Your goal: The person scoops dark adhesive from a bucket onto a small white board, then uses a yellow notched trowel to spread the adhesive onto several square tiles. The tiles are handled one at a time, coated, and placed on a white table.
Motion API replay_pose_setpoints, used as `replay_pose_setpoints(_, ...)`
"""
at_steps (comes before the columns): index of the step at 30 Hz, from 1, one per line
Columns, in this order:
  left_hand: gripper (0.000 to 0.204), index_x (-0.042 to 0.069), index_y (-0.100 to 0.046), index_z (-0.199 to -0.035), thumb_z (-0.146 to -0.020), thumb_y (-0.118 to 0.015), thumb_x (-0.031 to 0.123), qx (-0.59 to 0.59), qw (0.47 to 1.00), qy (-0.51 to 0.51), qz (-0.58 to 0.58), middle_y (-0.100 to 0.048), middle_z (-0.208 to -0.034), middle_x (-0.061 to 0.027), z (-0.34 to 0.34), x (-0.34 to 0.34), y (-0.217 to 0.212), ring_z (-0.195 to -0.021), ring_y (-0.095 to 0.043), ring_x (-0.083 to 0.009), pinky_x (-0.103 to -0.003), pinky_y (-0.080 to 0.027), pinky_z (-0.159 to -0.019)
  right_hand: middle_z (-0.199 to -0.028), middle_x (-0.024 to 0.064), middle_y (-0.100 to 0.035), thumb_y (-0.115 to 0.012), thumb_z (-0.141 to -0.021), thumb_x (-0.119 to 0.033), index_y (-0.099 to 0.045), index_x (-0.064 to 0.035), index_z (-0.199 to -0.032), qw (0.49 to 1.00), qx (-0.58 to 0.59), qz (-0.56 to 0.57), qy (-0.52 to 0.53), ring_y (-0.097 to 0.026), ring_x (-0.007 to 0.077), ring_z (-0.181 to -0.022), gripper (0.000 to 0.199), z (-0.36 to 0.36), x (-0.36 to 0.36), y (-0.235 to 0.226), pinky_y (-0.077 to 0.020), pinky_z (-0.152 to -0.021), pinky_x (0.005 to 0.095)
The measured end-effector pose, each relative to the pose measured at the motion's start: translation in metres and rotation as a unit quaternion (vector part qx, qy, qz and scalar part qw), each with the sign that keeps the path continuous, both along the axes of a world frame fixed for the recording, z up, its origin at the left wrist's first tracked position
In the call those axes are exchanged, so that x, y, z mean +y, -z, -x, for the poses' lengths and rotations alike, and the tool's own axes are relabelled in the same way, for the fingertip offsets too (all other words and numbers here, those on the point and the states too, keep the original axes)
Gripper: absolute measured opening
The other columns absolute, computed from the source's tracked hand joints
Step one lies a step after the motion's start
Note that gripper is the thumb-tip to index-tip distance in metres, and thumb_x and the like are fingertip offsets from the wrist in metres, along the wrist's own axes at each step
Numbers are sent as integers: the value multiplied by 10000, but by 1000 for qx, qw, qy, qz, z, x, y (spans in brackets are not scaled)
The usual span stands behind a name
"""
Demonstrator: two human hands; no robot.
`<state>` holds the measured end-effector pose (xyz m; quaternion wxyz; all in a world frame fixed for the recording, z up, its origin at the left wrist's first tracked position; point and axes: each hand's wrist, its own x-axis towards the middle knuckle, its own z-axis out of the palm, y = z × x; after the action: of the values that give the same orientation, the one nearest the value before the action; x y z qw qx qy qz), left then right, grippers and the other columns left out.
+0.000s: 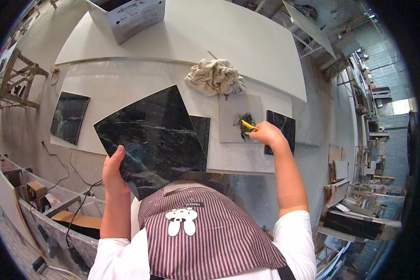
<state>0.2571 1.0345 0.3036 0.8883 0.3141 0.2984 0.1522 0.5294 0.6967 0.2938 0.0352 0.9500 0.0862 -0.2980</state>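
My left hand (113, 169) grips the lower left edge of a large black marble tile (151, 137) with white veins, held tilted above the white table (126, 79). My right hand (266, 134) reaches over the table and holds a small yellow scraper (249, 124), its tip at a dark smear of paste (245, 120) on a grey square board (233, 112). A second black tile (201, 130) lies flat on the table, partly hidden under the one I hold.
A crumpled beige rag (215, 76) lies behind the grey board. Smaller black tiles lie at the right (283, 127) and far left (69, 116) of the table. An open cardboard box (130, 16) stands at the back. Wooden frames and stacked slabs crowd the floor on both sides.
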Motion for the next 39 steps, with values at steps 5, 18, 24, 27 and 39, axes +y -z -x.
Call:
replay_pose_setpoints(5,238,-9,-619,-1086,-902,-608,142,9,1000,1,-9,-693,-975,-78,5,3,13,-830,-683,-207,-349,-557,-748,-721,222,-641,-604,-728,-284,-681,21,-844,1000,5,-11,-20,-606,361,-635,335,5,6,-13,-504,-657,413)
replay_pose_setpoints(18,217,-15,-648,-955,-944,-629,201,-117,960,243,-77,-646,-941,-19,-19,0,3,-831,-579,-104,-255,-478,-745,-1043,100,-663,-623,-929,-103,-585,22,-1254,753,190,-603,-182,-581,110,-794,350,62,114,-154,-461,-727,244)
replay_pose_setpoints(24,244,41,-628,-846,-946,-636,263,-133,936,294,-138,-495,-722,72,-29,-12,15,-684,-439,-49,-246,-398,-596,-1034,123,-670,-669,-847,-32,-626,-20,-1228,795,147,-496,-316,-622,204,-904,384,60,148,-172,-473,-815,292)
replay_pose_setpoints(27,250,27,-623,-850,-945,-636,257,-142,933,303,-134,-502,-727,69,-29,-13,3,-690,-440,-45,-240,-395,-600,-981,115,-663,-676,-828,-21,-628,-35,-1233,806,133,-467,-339,-621,221,-869,409,60,154,-176,-475,-792,298)
replay_pose_setpoints(39,204,-3,-614,-925,-955,-607,200,-195,921,306,-145,-523,-760,64,-30,-14,7,-719,-440,-38,-235,-401,-625,-906,94,-629,-680,-799,-4,-644,-69,-1227,815,133,-445,-346,-596,214,-800,435,67,161,-178,-470,-719,309)
